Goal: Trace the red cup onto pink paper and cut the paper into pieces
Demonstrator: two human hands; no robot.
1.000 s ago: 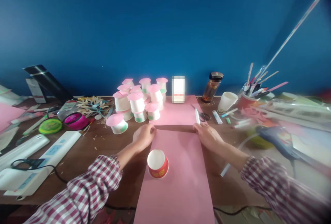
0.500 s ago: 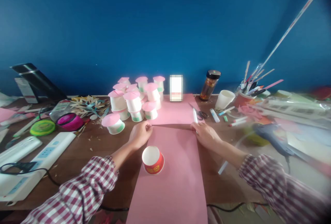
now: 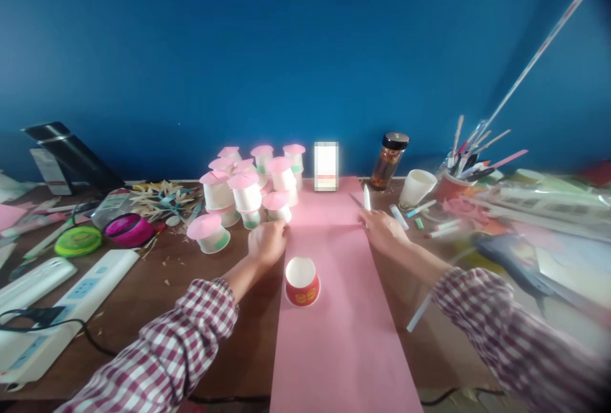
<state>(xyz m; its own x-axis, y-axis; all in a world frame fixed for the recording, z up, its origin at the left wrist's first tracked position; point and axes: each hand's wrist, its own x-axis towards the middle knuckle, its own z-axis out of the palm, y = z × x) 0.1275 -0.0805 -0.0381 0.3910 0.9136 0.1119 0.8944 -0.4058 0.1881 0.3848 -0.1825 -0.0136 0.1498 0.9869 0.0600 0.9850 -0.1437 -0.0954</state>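
Left hand (image 3: pixel 270 241) and right hand (image 3: pixel 386 233) pinch the long pink paper sheet's (image 3: pixel 344 349) far corners, centre table; white-and-red paper cup (image 3: pixel 303 295) on it. Probably aligning; next move needs even tension.

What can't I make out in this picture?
Head view: the near end of the long pink paper sheet, cut off by the bottom edge.
Head view: fingertip positions of the left hand and right hand, partly hidden by their backs.
Head view: details of the dark blue gun-shaped tool, lost to blur.
Head view: what the bright white rectangle shows, hidden by pixelation.
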